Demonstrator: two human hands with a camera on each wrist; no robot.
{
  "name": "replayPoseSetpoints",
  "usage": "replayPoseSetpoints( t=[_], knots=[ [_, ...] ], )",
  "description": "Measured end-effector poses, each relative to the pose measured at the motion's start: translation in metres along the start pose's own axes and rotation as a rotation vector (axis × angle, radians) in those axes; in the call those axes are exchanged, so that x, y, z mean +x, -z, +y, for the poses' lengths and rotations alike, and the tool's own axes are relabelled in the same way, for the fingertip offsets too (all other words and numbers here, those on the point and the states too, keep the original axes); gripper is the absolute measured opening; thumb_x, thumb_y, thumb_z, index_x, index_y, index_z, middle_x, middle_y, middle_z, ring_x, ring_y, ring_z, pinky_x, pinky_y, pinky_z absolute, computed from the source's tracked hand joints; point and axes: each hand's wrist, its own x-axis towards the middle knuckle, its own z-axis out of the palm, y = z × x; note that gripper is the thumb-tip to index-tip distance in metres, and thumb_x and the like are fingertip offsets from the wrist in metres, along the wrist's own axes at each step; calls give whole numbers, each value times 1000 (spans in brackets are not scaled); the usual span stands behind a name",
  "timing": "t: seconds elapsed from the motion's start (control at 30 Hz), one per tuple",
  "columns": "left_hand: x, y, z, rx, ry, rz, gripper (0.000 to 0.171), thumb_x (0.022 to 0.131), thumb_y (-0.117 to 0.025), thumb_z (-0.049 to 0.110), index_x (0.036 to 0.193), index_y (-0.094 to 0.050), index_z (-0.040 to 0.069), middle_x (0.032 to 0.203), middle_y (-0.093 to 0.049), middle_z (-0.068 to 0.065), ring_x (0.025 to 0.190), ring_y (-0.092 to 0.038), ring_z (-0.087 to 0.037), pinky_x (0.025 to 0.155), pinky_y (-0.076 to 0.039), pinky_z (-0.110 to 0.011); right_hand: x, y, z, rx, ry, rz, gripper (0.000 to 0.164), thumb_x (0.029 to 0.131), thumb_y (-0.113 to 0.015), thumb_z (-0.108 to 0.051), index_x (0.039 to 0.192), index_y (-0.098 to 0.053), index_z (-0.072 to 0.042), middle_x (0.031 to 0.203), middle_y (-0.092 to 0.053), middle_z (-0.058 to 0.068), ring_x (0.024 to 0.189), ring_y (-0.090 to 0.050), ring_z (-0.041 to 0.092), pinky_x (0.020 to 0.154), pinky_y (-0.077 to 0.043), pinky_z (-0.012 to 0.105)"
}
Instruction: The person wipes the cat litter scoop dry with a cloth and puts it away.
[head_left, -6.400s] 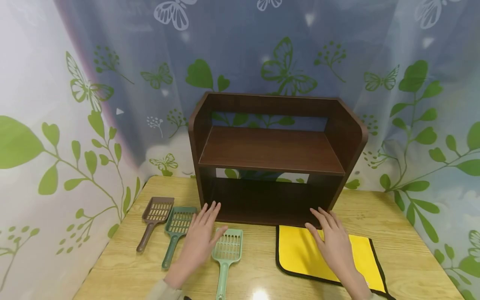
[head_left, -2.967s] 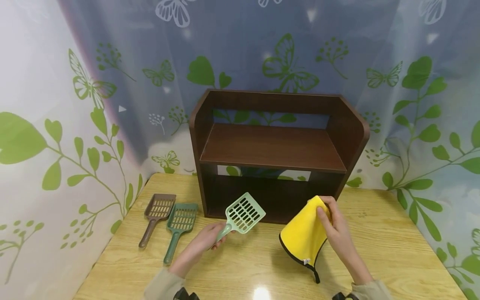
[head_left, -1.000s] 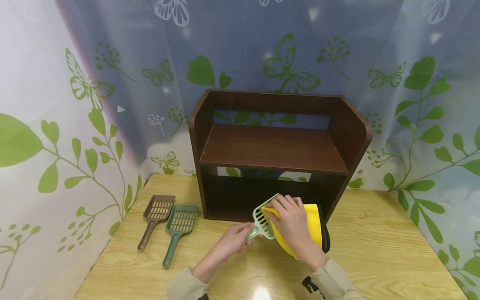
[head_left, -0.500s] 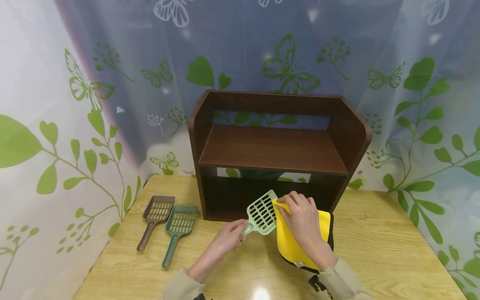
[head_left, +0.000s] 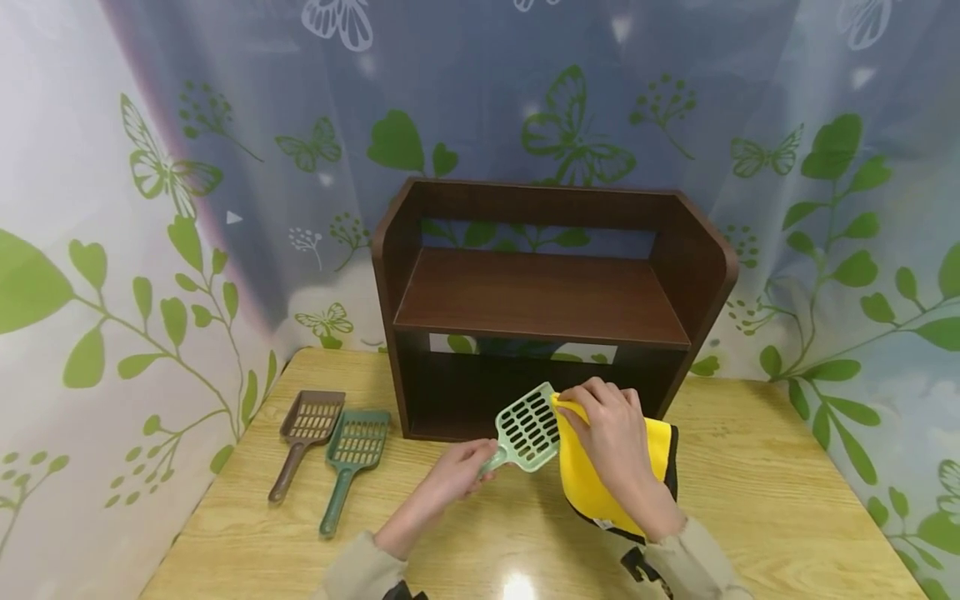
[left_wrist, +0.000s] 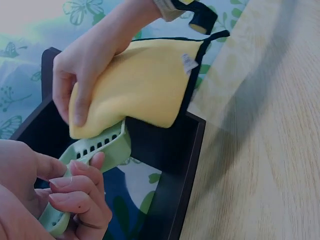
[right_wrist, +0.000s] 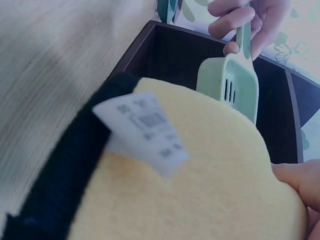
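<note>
My left hand [head_left: 455,477] grips the handle of a light green litter scoop [head_left: 527,427], its slotted head tilted up in front of the shelf. In the left wrist view the fingers curl round the scoop's handle [left_wrist: 55,220]. A yellow cloth [head_left: 592,479] with black edging hangs from my right hand [head_left: 611,429], pinched between thumb and fingers. Its folded edge lies right at the scoop head's right side. The right wrist view shows a white label [right_wrist: 145,131] on the cloth, which covers part of the scoop head [right_wrist: 235,87].
A dark brown two-tier shelf [head_left: 540,296] stands at the back of the wooden table [head_left: 780,500]. To the left lie a brown litter scoop [head_left: 311,421] and a dark green litter scoop [head_left: 357,442]. Patterned curtains [head_left: 480,100] hang behind and at both sides.
Both hands were spread over the table; since then the left picked up the light green scoop and the right the yellow cloth. Lately the cloth moved off the scoop's face to its right edge.
</note>
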Motion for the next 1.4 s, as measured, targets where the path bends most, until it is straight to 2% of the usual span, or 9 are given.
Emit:
replayPoseSetpoints(
  t=[0.1, 0.23, 0.4, 0.57, 0.8, 0.93, 1.17, 1.27, 1.4],
  knots=[
    [1, -3, 0, 14, -7, -22, 42, 108, -47, 32, 127, -67, 0, 73, -55, 4, 54, -37, -4, 49, -27, -17, 3, -5, -2, -2, 10, -8, 24, 71, -91, -12, 89, -75, -11, 85, -65, 1, 75, -58, 24, 71, -37, 38],
    [2, -6, 1, 6, -15, -39, 41, 108, -48, 32, 130, -65, 1, 73, -55, 4, 55, -37, -4, 49, -28, -17, 3, -14, -9, -23, 57, -80, 22, 74, -91, -17, 91, -76, -16, 87, -70, -1, 76, -60, 21, 72, -40, 37],
    [4, -7, 1, 16, -40, -46, 39, 109, -48, 34, 122, -69, 4, 71, -53, 3, 54, -37, -5, 48, -28, -17, 1, -23, -18, 9, 85, -106, 21, 75, -90, -19, 91, -77, -18, 87, -72, -4, 76, -61, 18, 74, -41, 36],
    [8, -5, 1, 13, -64, -29, 38, 109, -47, 32, 120, -69, 3, 72, -53, 1, 56, -38, -7, 50, -30, -18, 0, -24, -22, 99, 118, -129, 20, 75, -89, -19, 93, -80, -18, 88, -74, -7, 81, -65, 15, 78, -42, 37],
    [8, 2, 0, -9, -57, 20, 37, 108, -49, 31, 113, -69, 0, 73, -55, 0, 56, -39, -7, 50, -30, -19, -5, -16, -18, 126, 209, -259, 15, 78, -86, -18, 91, -79, -22, 90, -73, -10, 86, -62, 13, 81, -41, 38],
    [7, 5, 1, 16, -65, 30, 38, 108, -50, 32, 100, -68, 0, 70, -55, 1, 54, -37, -7, 48, -29, -19, -8, -12, -13, 96, 314, -297, 18, 75, -88, -17, 89, -78, -23, 90, -69, -10, 88, -60, 14, 79, -41, 36],
    [8, 9, 0, 43, -66, 19, 40, 106, -54, 34, 82, -65, 4, 68, -55, 0, 51, -33, -6, 47, -25, -19, -12, -7, -10, -55, 469, -280, 18, 71, -89, -19, 80, -75, -25, 87, -63, -8, 84, -55, 14, 87, -45, 39],
    [6, 12, -1, 43, -63, 12, 39, 106, -54, 32, 83, -66, 3, 67, -55, 1, 50, -32, -6, 48, -25, -20, -13, -3, -4, -93, 463, -268, 17, 71, -87, -17, 80, -75, -24, 87, -62, -7, 84, -53, 14, 89, -45, 42],
    [5, 16, -2, 38, -55, 14, 38, 106, -54, 32, 94, -70, 0, 67, -56, 1, 51, -33, -6, 48, -26, -20, -15, 4, 9, -93, 424, -242, 17, 72, -84, -14, 82, -74, -23, 89, -59, -6, 84, -52, 15, 90, -46, 44]
  ],
)
